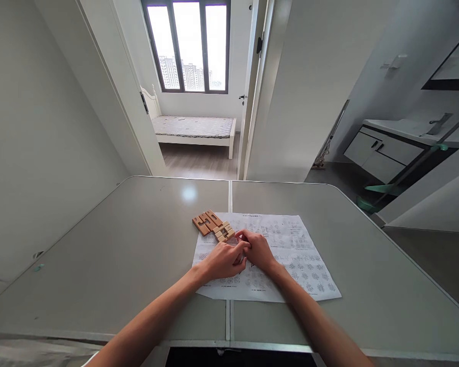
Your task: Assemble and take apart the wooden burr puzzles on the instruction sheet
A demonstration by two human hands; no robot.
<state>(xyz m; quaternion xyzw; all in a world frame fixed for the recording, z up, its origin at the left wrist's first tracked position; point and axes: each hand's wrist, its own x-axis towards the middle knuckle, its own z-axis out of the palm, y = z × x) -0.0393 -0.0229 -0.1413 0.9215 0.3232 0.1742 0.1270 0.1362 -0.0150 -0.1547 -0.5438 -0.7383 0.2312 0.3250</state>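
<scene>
Wooden pieces (207, 223) in a darker brown, notched and lying flat side by side, sit just left of the middle of the table, reaching over the upper left corner of a printed sheet. Touching or almost touching them on the near right side is a cluster of paler wooden pieces (224, 232), also notched, with small gaps showing between them. Just beside this paler cluster are the two bare hands, close together above the sheet. The left hand (225, 260) is nearest to it, fingers curled, with its index finger reaching across to the right hand (257, 250). The right hand is bent inward, its fingertips meeting those of the left. Both grips look narrow, but whether anything small is pinched between the fingers I cannot tell, as the hands hide it. Beneath them the printed sheet (313, 278) lies creased, covered with rows of small diagrams too fine to read. It spreads over the grey table (130, 255), mostly to the right of a pale seam (230, 196) that runs from the far edge to the near one. Beyond the table, through a doorway, a white bed (193, 127) stands below a dark-framed window (191, 48); off to the right is a white sink cabinet (386, 150) with a faucet (439, 123)
</scene>
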